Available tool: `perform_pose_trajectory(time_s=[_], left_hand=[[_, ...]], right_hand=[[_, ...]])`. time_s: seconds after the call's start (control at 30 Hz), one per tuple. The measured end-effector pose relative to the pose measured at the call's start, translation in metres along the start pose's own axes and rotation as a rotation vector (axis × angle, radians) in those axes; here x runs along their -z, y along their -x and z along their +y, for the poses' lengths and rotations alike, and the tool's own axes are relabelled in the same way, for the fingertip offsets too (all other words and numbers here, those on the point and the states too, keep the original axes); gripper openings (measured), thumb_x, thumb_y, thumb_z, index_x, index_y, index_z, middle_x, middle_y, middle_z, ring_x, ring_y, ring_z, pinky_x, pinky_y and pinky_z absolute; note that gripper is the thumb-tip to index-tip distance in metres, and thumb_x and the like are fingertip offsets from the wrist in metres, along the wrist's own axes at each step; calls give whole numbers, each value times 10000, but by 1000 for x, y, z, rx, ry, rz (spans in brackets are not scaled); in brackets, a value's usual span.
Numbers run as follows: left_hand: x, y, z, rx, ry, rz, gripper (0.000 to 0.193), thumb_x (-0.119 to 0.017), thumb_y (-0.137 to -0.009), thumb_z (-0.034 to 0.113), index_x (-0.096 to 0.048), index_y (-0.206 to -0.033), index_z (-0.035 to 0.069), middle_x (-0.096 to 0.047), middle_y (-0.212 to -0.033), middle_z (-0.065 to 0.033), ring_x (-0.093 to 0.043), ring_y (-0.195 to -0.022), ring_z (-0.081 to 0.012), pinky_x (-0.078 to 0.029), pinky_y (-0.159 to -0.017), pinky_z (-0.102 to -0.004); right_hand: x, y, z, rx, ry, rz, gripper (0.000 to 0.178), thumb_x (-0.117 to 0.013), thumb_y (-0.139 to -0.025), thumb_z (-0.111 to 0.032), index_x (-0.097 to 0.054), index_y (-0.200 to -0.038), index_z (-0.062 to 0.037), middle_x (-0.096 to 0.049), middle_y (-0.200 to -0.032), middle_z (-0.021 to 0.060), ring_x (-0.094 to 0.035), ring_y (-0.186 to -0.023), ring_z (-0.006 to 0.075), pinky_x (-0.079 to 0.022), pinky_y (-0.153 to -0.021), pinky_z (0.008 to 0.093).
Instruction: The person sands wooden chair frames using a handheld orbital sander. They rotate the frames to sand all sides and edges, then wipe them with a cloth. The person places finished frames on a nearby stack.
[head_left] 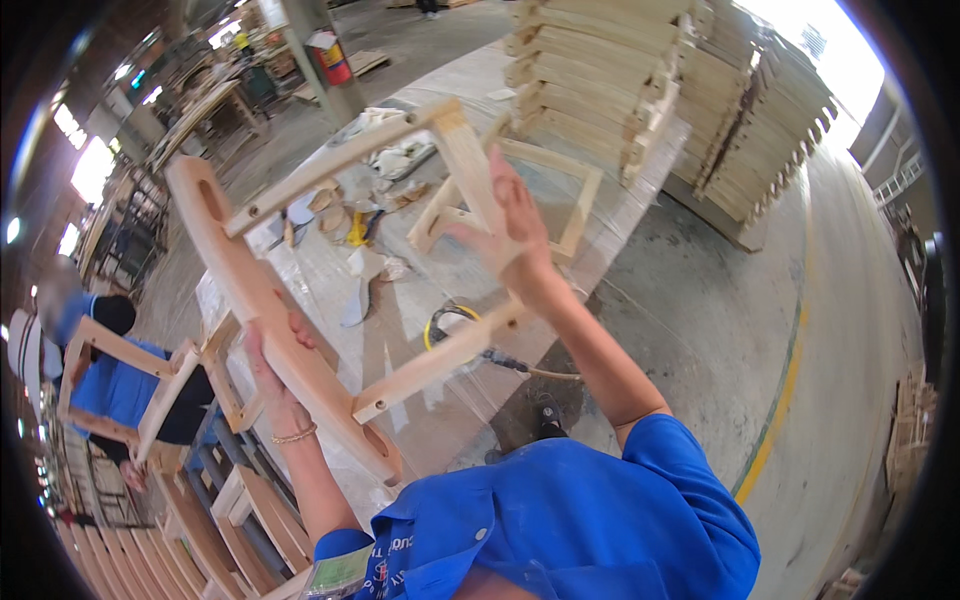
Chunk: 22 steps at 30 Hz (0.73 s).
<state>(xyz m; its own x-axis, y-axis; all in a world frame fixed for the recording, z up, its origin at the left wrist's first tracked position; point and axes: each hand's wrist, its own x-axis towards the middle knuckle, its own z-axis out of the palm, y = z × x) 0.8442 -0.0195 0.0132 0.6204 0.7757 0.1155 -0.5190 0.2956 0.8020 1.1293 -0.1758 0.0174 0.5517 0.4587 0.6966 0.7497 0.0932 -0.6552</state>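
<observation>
I hold a pale wooden frame (pixel 300 365) tilted above the table; it has a thick slotted rail on the left, two crossbars and an opposite rail. My left hand (pixel 277 378) is closed round the thick rail, with fingertips showing on its far side. At the opposite rail, my right hand (pixel 517 232) has its thumb on one side and its long, fairly straight fingers on the other. Beneath, on the plastic-covered table (pixel 410 330), lies a second wooden frame (pixel 572 225), partly hidden by my right hand and the held frame.
Wood scraps, a yellow-handled tool (pixel 358 230), white cloth (pixel 392 155) and a hose (pixel 432 325) lie on the table. Stacked wooden frames (pixel 590 80) rise at its far end. More frames (pixel 245 510) stand at lower left, where a co-worker in blue (pixel 130 385) handles another frame.
</observation>
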Motion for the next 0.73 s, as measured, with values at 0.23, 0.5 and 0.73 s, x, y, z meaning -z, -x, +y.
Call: perform_pose_trajectory(time_s=[0.23, 0.5, 0.73], left_hand=[[-135, -63, -18, -230, -142, 78, 496, -657, -965, 358, -526, -1268, -13, -604, -1070, -105, -618, -892, -175, -535, -746, -292], [-285, -44, -109, -439, -723, -397, 533, -725, -915, 270, -466, -1286, -13, -614, -1088, -147, -621, -964, -214, -515, -801, -336], [-180, -95, -173, -127, -1366, -994, 238, -668, -924, 279, -737, -951, 53, -715, -798, -45, -691, -779, -134, -536, -692, -282]], right_hand=[[42, 66, -79, 222, -65, -258, 1121, -906, -657, -292, -263, -1525, 8, -380, -1494, 277, -446, -1349, 381, -427, -1075, 428], [93, 59, -1, -239, -22, 85, 1153, -844, -673, -106, -128, -1576, -72, -523, -1312, 237, -581, -1155, 366, -529, -880, 441], [182, 66, 76, -665, -497, 336, 927, -722, -741, -69, -231, -1528, -73, -533, -1295, 113, -568, -1190, 256, -471, -999, 380]])
